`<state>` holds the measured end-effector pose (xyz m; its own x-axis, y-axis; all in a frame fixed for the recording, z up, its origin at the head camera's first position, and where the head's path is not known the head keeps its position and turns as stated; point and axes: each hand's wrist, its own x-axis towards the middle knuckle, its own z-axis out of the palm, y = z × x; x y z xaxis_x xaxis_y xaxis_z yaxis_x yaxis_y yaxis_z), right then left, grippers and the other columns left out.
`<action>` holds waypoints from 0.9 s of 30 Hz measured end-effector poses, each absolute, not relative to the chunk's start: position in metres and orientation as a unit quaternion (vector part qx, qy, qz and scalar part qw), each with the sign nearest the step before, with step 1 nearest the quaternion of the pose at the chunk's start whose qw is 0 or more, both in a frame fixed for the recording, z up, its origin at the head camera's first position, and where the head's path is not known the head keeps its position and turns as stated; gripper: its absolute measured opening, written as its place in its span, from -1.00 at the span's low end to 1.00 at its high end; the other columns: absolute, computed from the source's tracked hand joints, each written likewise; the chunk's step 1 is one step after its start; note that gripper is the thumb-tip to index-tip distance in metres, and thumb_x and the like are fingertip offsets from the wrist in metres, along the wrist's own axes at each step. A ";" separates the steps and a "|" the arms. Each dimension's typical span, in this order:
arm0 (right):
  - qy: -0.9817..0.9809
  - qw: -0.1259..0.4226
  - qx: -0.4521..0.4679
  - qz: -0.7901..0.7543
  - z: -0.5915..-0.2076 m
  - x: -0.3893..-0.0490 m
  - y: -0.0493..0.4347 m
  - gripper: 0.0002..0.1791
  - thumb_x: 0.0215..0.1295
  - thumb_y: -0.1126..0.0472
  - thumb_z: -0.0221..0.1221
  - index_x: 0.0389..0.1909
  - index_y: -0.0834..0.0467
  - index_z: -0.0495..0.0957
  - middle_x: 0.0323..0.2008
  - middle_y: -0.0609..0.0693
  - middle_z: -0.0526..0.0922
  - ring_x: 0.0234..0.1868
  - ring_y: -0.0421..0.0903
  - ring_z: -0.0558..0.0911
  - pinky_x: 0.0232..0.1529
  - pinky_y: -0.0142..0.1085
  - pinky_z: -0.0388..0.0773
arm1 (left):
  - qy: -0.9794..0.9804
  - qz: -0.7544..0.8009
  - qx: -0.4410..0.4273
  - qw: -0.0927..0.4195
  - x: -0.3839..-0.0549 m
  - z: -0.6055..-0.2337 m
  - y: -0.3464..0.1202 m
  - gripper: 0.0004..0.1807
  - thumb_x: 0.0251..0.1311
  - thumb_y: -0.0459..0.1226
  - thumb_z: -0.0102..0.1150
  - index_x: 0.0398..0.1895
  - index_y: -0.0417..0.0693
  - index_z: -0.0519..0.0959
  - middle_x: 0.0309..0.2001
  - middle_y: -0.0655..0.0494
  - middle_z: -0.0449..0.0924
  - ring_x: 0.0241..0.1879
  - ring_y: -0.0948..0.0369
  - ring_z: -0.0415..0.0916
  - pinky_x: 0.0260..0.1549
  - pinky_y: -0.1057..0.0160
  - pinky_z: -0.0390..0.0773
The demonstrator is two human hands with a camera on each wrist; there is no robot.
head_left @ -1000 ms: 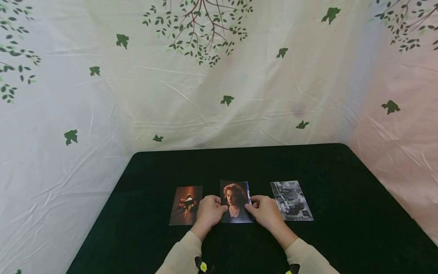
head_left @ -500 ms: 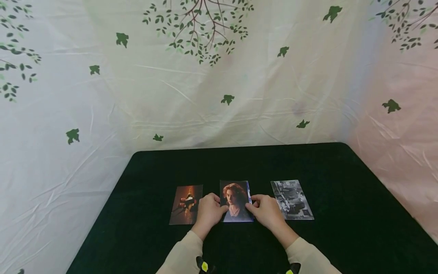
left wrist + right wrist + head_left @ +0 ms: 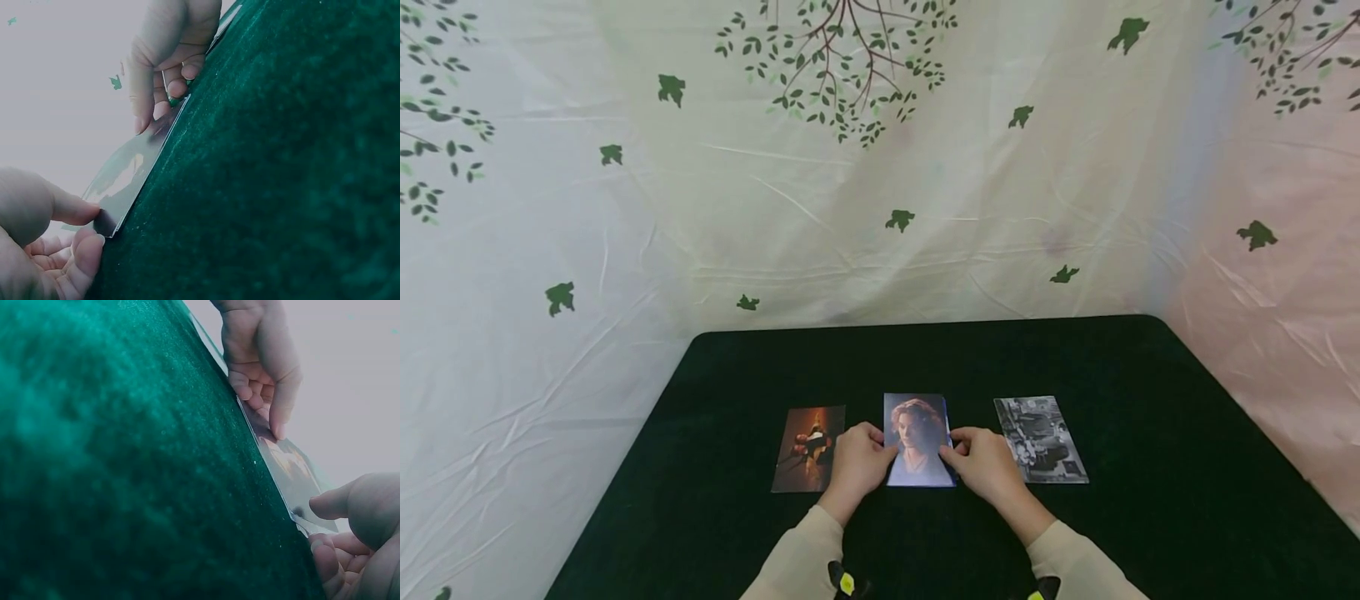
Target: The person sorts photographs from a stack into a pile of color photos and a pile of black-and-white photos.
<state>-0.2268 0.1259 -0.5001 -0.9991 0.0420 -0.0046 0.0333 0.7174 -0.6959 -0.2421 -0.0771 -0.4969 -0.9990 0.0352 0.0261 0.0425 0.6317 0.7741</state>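
Between my two hands is a glossy portrait photo (image 3: 917, 442), showing a head with wavy hair, its surface washed with glare. More than one layer shows along its edge in the wrist views, like a small stack. My left hand (image 3: 861, 462) pinches the left edge, thumb (image 3: 78, 211) on top and fingers at the side. My right hand (image 3: 985, 462) pinches the right edge the same way, its thumb (image 3: 331, 503) over the surface. To the left lies a warm brown photo (image 3: 808, 450), partly covered by the left hand. On the right is a black-and-white photo (image 3: 1041, 439).
A dark green cloth-covered table (image 3: 737, 367) carries the photos in a row. Behind and at both sides hangs a pale curtain (image 3: 820, 233) printed with leaves and branches. Beige sleeves (image 3: 805, 554) and dark wrist bands (image 3: 844, 581) are at the front.
A pale glare has spread over the middle photo, which seems to tilt slightly. Both hands keep nearly the same place and hold. The side photos have not moved.
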 end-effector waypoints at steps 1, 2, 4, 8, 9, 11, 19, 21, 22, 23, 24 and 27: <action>-0.927 0.006 -0.020 0.375 -0.500 -0.227 0.126 -0.59 0.22 0.07 0.29 0.01 0.21 0.59 -0.54 -0.10 0.51 -0.59 -0.18 0.46 -0.55 -0.30 0.41 | -0.904 -0.428 -0.022 0.007 -0.242 -0.497 -0.077 -0.79 0.11 -0.22 0.35 -0.35 -0.16 0.56 -0.55 0.14 0.50 -0.57 0.24 0.45 -0.57 0.24 0.44; -0.927 0.007 -0.021 0.375 -0.500 -0.227 0.126 -0.59 0.22 0.07 0.29 0.01 0.21 0.59 -0.53 -0.10 0.51 -0.59 -0.18 0.46 -0.54 -0.30 0.41 | -0.904 -0.428 -0.023 0.010 -0.242 -0.497 -0.077 -0.80 0.12 -0.22 0.34 -0.35 -0.16 0.56 -0.54 0.14 0.50 -0.56 0.24 0.45 -0.56 0.24 0.44; -0.927 0.008 -0.021 0.375 -0.499 -0.227 0.126 -0.59 0.22 0.07 0.28 0.02 0.21 0.59 -0.52 -0.10 0.52 -0.58 -0.18 0.46 -0.54 -0.30 0.41 | -0.904 -0.426 -0.024 0.014 -0.242 -0.496 -0.076 -0.82 0.15 -0.23 0.32 -0.34 -0.17 0.58 -0.53 0.14 0.52 -0.55 0.24 0.45 -0.54 0.23 0.44; -0.925 0.010 -0.022 0.379 -0.498 -0.226 0.126 -0.60 0.23 0.06 0.28 0.01 0.20 0.59 -0.52 -0.10 0.52 -0.58 -0.17 0.47 -0.53 -0.29 0.41 | -0.903 -0.429 -0.020 0.007 -0.242 -0.495 -0.076 -0.83 0.18 -0.23 0.28 -0.32 -0.16 0.59 -0.51 0.14 0.53 -0.53 0.24 0.45 -0.52 0.23 0.45; -0.925 0.010 -0.022 0.380 -0.498 -0.226 0.126 -0.60 0.23 0.06 0.28 0.01 0.19 0.59 -0.52 -0.10 0.52 -0.57 -0.17 0.47 -0.53 -0.30 0.41 | -0.903 -0.429 -0.020 0.005 -0.242 -0.495 -0.076 -0.84 0.19 -0.23 0.28 -0.32 -0.16 0.59 -0.51 0.14 0.52 -0.53 0.24 0.45 -0.52 0.23 0.44; -0.923 0.011 -0.022 0.383 -0.498 -0.226 0.127 -0.62 0.23 0.06 0.28 0.00 0.18 0.60 -0.52 -0.10 0.52 -0.57 -0.17 0.47 -0.53 -0.29 0.41 | -0.903 -0.429 -0.022 0.006 -0.241 -0.495 -0.076 -0.85 0.21 -0.23 0.26 -0.33 -0.15 0.59 -0.52 0.14 0.52 -0.54 0.24 0.45 -0.53 0.23 0.44; -0.906 0.054 -0.036 0.418 -0.498 -0.228 0.128 -0.77 0.25 0.07 0.26 -0.15 0.10 0.65 -0.46 -0.10 0.58 -0.50 -0.17 0.51 -0.48 -0.29 0.45 | -0.889 -0.458 -0.018 0.014 -0.240 -0.497 -0.075 -0.83 0.33 -0.24 0.10 -0.39 -0.11 0.58 -0.61 0.13 0.47 -0.67 0.24 0.44 -0.68 0.27 0.42; -0.891 0.058 -0.049 0.448 -0.498 -0.229 0.128 -0.82 0.26 0.08 0.25 -0.21 0.08 0.65 -0.44 -0.07 0.59 -0.49 -0.15 0.54 -0.49 -0.29 0.48 | -0.884 -0.467 -0.014 0.010 -0.239 -0.496 -0.074 -0.82 0.34 -0.23 0.09 -0.39 -0.10 0.57 -0.61 0.12 0.48 -0.68 0.23 0.45 -0.69 0.26 0.43; -0.881 0.055 -0.057 0.467 -0.498 -0.230 0.128 -0.84 0.27 0.08 0.24 -0.23 0.07 0.64 -0.43 -0.06 0.59 -0.48 -0.14 0.55 -0.49 -0.28 0.49 | -0.883 -0.470 -0.013 0.008 -0.240 -0.495 -0.074 -0.82 0.34 -0.23 0.09 -0.40 -0.10 0.57 -0.62 0.12 0.48 -0.68 0.23 0.46 -0.69 0.26 0.43; -0.871 0.050 -0.065 0.485 -0.498 -0.230 0.128 -0.85 0.28 0.09 0.24 -0.25 0.07 0.63 -0.43 -0.04 0.59 -0.48 -0.12 0.55 -0.49 -0.28 0.50 | -0.880 -0.475 -0.011 0.004 -0.240 -0.494 -0.075 -0.82 0.34 -0.22 0.08 -0.38 -0.09 0.58 -0.61 0.12 0.49 -0.67 0.22 0.46 -0.67 0.26 0.44; -0.859 0.042 -0.073 0.504 -0.497 -0.230 0.129 -0.86 0.29 0.09 0.23 -0.25 0.07 0.63 -0.42 -0.02 0.59 -0.48 -0.10 0.55 -0.49 -0.27 0.52 | -0.877 -0.480 -0.009 0.000 -0.240 -0.493 -0.075 -0.83 0.34 -0.21 0.09 -0.36 -0.09 0.58 -0.60 0.12 0.49 -0.67 0.22 0.46 -0.67 0.25 0.44; -0.827 0.014 -0.088 0.554 -0.495 -0.230 0.130 -0.83 0.29 0.10 0.22 -0.22 0.11 0.61 -0.39 0.03 0.58 -0.44 -0.06 0.56 -0.46 -0.25 0.54 | -0.871 -0.491 -0.007 -0.001 -0.239 -0.490 -0.077 -0.85 0.33 -0.21 0.11 -0.30 -0.11 0.58 -0.58 0.11 0.51 -0.64 0.21 0.47 -0.64 0.23 0.46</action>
